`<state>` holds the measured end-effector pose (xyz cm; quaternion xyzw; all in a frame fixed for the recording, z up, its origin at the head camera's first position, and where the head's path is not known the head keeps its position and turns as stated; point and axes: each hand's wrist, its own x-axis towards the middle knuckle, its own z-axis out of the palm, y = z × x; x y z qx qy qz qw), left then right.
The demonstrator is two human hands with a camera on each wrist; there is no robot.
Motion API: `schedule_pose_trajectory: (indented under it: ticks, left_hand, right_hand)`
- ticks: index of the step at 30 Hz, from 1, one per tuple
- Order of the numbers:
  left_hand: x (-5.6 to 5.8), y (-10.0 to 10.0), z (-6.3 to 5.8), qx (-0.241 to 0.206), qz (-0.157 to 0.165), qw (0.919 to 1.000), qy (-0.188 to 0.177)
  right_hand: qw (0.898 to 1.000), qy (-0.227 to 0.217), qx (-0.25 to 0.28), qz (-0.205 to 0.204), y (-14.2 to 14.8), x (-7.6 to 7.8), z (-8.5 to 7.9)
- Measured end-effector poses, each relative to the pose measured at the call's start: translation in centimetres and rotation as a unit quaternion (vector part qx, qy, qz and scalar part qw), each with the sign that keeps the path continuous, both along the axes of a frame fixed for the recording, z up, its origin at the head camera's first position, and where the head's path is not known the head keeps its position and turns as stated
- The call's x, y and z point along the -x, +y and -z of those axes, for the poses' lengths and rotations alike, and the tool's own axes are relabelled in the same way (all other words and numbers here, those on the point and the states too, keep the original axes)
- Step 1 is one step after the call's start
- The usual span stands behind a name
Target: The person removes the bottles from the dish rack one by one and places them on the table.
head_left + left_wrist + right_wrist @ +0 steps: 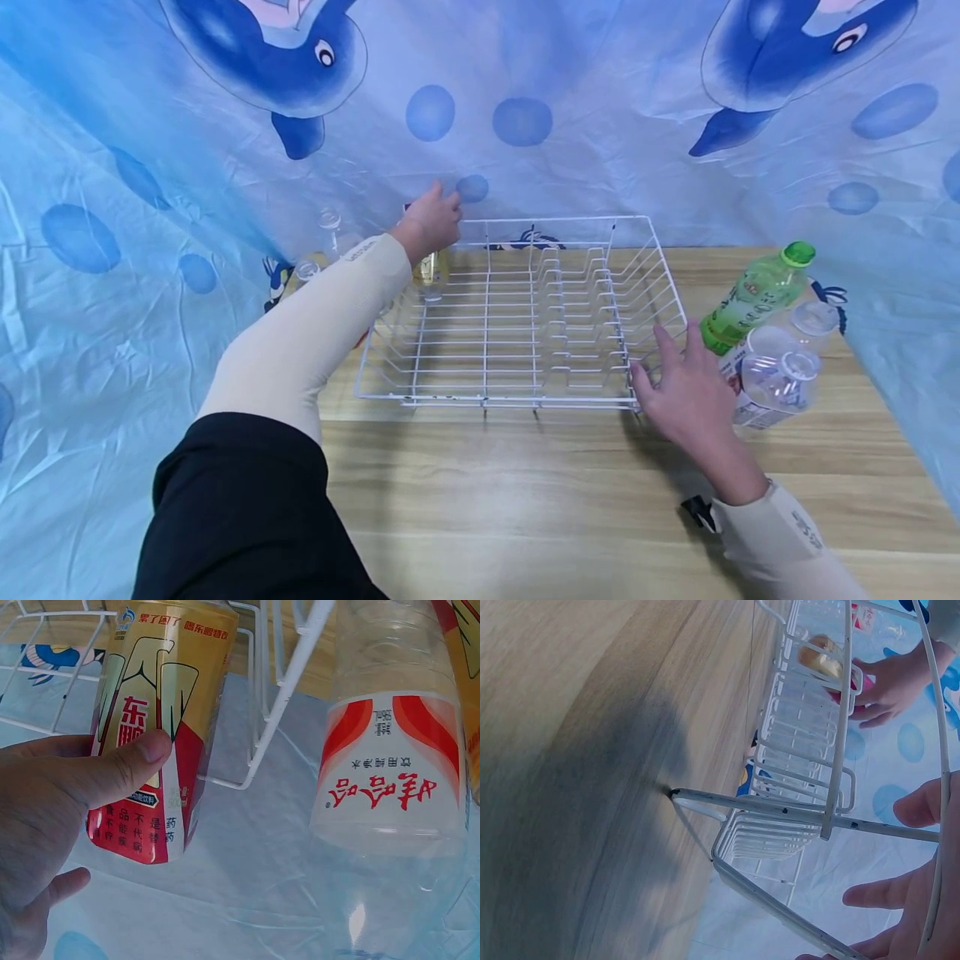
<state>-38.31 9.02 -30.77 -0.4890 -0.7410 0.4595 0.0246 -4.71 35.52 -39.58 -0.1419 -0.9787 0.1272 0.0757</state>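
Note:
My left hand (pixel 431 221) holds a gold-and-red drink bottle (pixel 161 727) at the back left of a white wire dish rack (pixel 555 219). In the left wrist view the thumb lies across its printed label; the fingers behind are largely hidden. The bottle is upside down, its base uppermost and its lower end inside the rack. At the rack's front right corner, my right hand (pixel 690 396) rests with its fingers spread. The right wrist view shows those fingers (pixel 877 894) loosely extended around the white wires.
Right of the rack stand a green bottle (pixel 757 292) and several clear plastic bottles (pixel 780 383). A clear water bottle (pixel 390 772) with a red-and-white label is beside the rack's left side. A blue dolphin-print sheet (pixel 585 175) hangs behind the wooden table (pixel 480 500).

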Motion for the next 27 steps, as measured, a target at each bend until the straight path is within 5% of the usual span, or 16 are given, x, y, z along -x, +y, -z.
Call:
schedule_pose_trajectory:
  ticks: [27]
  left_hand:
    - [0.8,-0.8,1.1,0.005,-0.032,0.9994,-0.009]
  right_hand:
    - [1.0,0.002,0.001,0.002,0.1,0.3,0.2]
